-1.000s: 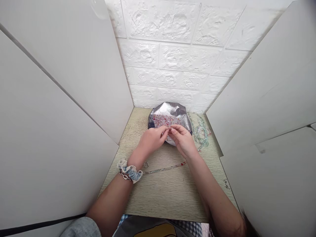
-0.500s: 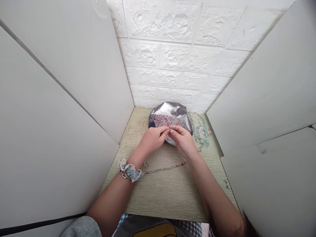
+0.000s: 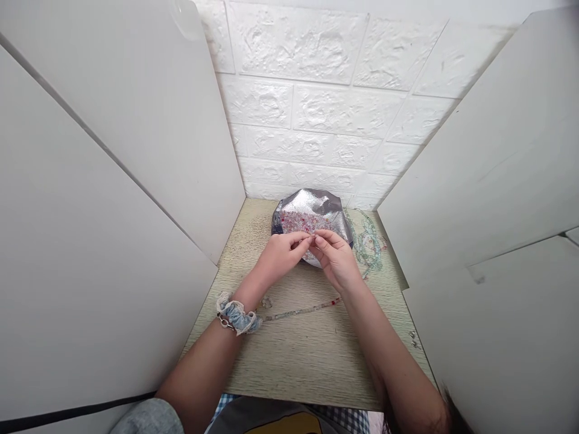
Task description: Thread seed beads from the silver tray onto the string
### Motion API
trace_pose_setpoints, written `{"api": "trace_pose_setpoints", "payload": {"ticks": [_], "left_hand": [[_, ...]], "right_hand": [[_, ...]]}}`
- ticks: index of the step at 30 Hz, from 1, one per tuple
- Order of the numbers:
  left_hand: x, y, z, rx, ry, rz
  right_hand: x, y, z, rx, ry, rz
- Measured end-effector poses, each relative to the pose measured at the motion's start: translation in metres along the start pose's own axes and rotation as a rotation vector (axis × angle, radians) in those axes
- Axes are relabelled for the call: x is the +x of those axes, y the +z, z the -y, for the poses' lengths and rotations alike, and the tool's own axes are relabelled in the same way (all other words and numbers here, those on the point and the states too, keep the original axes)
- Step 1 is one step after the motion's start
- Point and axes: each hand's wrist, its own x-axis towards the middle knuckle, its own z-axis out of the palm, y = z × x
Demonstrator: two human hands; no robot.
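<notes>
The counter [image 3: 289,355] carries a silver bag [image 3: 312,201], likely to corral beads [image 3: 304,222]; over it, left hand [image 3: 281,253] and right hand [image 3: 338,260] meet, each pinching, on what I cannot tell.

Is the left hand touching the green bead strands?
Apart: the head view shows the right hand between the left hand and the green bead strands.

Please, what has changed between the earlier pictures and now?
Nothing visibly: the left hand and right hand stay together over the silver bag, with no clear taking or letting go. The bead string and green strands lie as before.
</notes>
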Motion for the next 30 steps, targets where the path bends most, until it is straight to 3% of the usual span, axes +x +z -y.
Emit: {"api": "trace_pose_setpoints", "payload": {"ticks": [30], "left_hand": [[-0.0007,-0.0008,-0.0014,0.137,0.028,-0.015]], "right_hand": [[-0.0010,0.0003,-0.0009,-0.051,-0.002,0.020]]}}
